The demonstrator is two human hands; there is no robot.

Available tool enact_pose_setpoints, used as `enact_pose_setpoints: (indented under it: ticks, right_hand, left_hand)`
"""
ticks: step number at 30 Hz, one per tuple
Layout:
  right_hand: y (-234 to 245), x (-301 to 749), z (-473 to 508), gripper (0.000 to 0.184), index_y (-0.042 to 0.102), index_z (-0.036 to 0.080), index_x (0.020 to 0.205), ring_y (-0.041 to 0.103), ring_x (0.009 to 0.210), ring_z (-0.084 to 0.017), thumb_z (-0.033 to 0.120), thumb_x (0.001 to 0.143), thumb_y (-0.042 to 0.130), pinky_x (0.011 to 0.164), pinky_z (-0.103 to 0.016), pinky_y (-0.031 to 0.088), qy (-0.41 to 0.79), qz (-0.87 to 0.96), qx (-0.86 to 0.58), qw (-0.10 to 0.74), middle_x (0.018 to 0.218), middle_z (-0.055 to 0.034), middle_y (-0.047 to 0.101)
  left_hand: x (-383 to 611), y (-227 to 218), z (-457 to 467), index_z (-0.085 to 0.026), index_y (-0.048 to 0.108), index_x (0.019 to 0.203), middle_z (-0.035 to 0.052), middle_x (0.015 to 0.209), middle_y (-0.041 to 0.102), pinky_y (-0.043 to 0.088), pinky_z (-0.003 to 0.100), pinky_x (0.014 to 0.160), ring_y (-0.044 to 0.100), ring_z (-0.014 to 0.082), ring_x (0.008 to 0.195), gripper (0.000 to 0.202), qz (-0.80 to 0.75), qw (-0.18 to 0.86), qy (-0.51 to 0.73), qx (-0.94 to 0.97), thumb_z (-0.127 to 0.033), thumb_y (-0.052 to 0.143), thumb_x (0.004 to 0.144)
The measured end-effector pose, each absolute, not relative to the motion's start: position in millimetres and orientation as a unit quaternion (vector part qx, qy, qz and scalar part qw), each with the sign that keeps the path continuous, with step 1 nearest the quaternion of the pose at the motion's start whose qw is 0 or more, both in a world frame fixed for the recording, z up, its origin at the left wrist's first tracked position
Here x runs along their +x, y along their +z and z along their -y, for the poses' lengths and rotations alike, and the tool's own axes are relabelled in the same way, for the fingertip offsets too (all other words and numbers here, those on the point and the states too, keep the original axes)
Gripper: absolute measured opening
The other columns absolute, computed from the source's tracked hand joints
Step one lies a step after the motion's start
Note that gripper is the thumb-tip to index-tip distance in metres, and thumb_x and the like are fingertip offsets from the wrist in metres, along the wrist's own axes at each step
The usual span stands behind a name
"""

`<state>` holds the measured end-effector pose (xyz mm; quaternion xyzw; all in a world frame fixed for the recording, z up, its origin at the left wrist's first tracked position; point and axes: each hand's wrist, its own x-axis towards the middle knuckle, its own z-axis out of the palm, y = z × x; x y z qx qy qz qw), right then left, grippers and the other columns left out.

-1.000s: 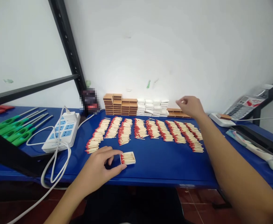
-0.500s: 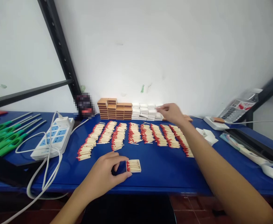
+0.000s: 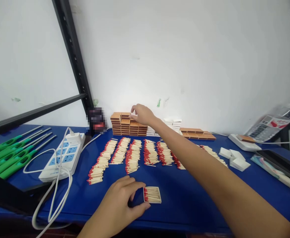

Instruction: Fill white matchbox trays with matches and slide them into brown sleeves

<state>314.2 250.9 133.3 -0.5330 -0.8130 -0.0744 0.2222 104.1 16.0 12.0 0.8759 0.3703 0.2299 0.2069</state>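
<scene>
My left hand [image 3: 125,198] rests on the blue table [image 3: 184,198] near the front edge, its thumb and fingers closed on the side of a small open tray of matches [image 3: 152,194] with red heads. My right hand [image 3: 142,114] reaches across to the back of the table and pinches the top of the stack of brown matchbox sleeves [image 3: 127,124] by the wall. Rows of loose matches [image 3: 132,150] lie in piles between the two hands. My right forearm hides some of the right-hand piles.
White box trays [image 3: 174,124] and more brown sleeves [image 3: 197,133] stand at the back. A white power strip [image 3: 64,155] with its cable and several green-handled lighters [image 3: 8,155] lie at left. Loose white trays [image 3: 234,158], a scale [image 3: 244,140] and a black shelf frame [image 3: 73,56] are also there.
My right hand has moved left along the back row, from the brown boxes at right past the white trays to the brown stack. My left hand stays on the tray of matches.
</scene>
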Motion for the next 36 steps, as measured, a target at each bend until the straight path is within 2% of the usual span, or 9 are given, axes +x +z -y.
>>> enact_pose_setpoints:
  ticks: [4, 8, 13, 19, 22, 26, 30, 34, 36]
  right_hand:
    - [134.3, 298.6, -266.8, 0.033, 0.068, 0.016, 0.124, 0.065, 0.101, -0.027, 0.039, 0.101, 0.072, 0.079, -0.036, 0.043, -0.107, 0.817, -0.534, 0.190, 0.126, -0.0156, 0.070]
    - [132.9, 294.7, -274.1, 0.032, 0.070, 0.015, 0.121, 0.067, 0.103, -0.029, 0.039, 0.101, 0.073, 0.080, -0.037, 0.045, -0.129, 0.825, -0.527, 0.159, 0.128, -0.0177, 0.069]
    - [129.3, 295.3, -273.4, 0.025, 0.070, 0.014, 0.121, 0.067, 0.102, -0.029, 0.034, 0.107, 0.062, 0.081, -0.038, 0.046, -0.150, 0.836, -0.510, 0.141, 0.130, -0.0184, 0.068]
    - [136.1, 297.9, -269.7, 0.028, 0.071, 0.011, 0.120, 0.065, 0.104, -0.030, 0.028, 0.112, 0.050, 0.081, -0.038, 0.044, -0.171, 0.839, -0.498, 0.135, 0.128, -0.0209, 0.066]
    - [150.0, 314.0, -254.1, 0.031, 0.070, 0.011, 0.119, 0.064, 0.100, -0.028, 0.030, 0.113, 0.047, 0.078, -0.037, 0.042, -0.174, 0.830, -0.504, 0.164, 0.126, -0.0196, 0.067]
    - [157.2, 356.1, -188.8, 0.028, 0.071, 0.017, 0.112, 0.063, 0.093, -0.024, 0.034, 0.112, 0.049, 0.075, -0.036, 0.040, -0.176, 0.816, -0.490, 0.250, 0.119, -0.0139, 0.069]
    - [117.6, 395.5, -81.8, 0.030, 0.072, 0.021, 0.112, 0.064, 0.085, -0.025, 0.043, 0.110, 0.051, 0.072, -0.038, 0.043, -0.135, 0.831, -0.491, 0.225, 0.107, -0.0124, 0.071]
    - [50.8, 408.9, 9.4, 0.026, 0.073, 0.026, 0.111, 0.070, 0.088, -0.027, 0.035, 0.112, 0.049, 0.072, -0.039, 0.052, -0.094, 0.837, -0.509, 0.178, 0.101, -0.0120, 0.073]
    - [26.2, 408.3, 36.4, 0.024, 0.072, 0.025, 0.112, 0.072, 0.092, -0.027, 0.032, 0.112, 0.049, 0.077, -0.041, 0.057, -0.083, 0.842, -0.503, 0.180, 0.105, -0.0123, 0.074]
  left_hand:
    - [104.5, 10.8, -16.5, -0.025, 0.080, 0.123, 0.0000, 0.076, 0.065, 0.047, 0.033, 0.073, 0.065, 0.0222, 0.079, 0.035, -0.369, 0.200, 0.223, 0.880, -0.036, 0.086, 0.090]
    - [105.9, 11.1, -17.1, -0.025, 0.079, 0.123, 0.0001, 0.075, 0.066, 0.048, 0.034, 0.071, 0.065, 0.0224, 0.077, 0.036, -0.364, 0.195, 0.224, 0.883, -0.034, 0.087, 0.089]
    - [106.0, 10.2, -16.9, -0.026, 0.080, 0.122, 0.0004, 0.076, 0.067, 0.050, 0.033, 0.070, 0.065, 0.0220, 0.076, 0.036, -0.358, 0.186, 0.242, 0.882, -0.033, 0.088, 0.088]
    - [104.7, 10.6, -15.5, -0.025, 0.079, 0.122, 0.0004, 0.077, 0.066, 0.049, 0.033, 0.070, 0.065, 0.0225, 0.077, 0.034, -0.362, 0.184, 0.233, 0.884, -0.035, 0.086, 0.090]
    - [104.0, 12.0, -14.4, -0.024, 0.079, 0.123, 0.0002, 0.077, 0.065, 0.050, 0.034, 0.074, 0.064, 0.0224, 0.078, 0.033, -0.362, 0.186, 0.229, 0.884, -0.037, 0.084, 0.093]
    - [103.1, 13.7, -14.4, -0.023, 0.079, 0.119, -0.0002, 0.075, 0.063, 0.050, 0.034, 0.076, 0.063, 0.0218, 0.078, 0.029, -0.354, 0.186, 0.231, 0.887, -0.038, 0.082, 0.095]
    - [100.8, 12.4, -17.0, -0.023, 0.079, 0.117, -0.0009, 0.073, 0.061, 0.048, 0.034, 0.073, 0.062, 0.0216, 0.076, 0.026, -0.352, 0.167, 0.248, 0.887, -0.037, 0.081, 0.096]
    - [99.0, 8.7, -19.2, -0.024, 0.077, 0.120, -0.0028, 0.072, 0.060, 0.051, 0.036, 0.081, 0.062, 0.0199, 0.073, 0.027, -0.343, 0.159, 0.259, 0.889, -0.038, 0.080, 0.097]
    - [98.7, 7.7, -19.3, -0.024, 0.077, 0.120, -0.0037, 0.071, 0.059, 0.051, 0.038, 0.087, 0.062, 0.0191, 0.072, 0.027, -0.341, 0.153, 0.263, 0.890, -0.039, 0.079, 0.097]
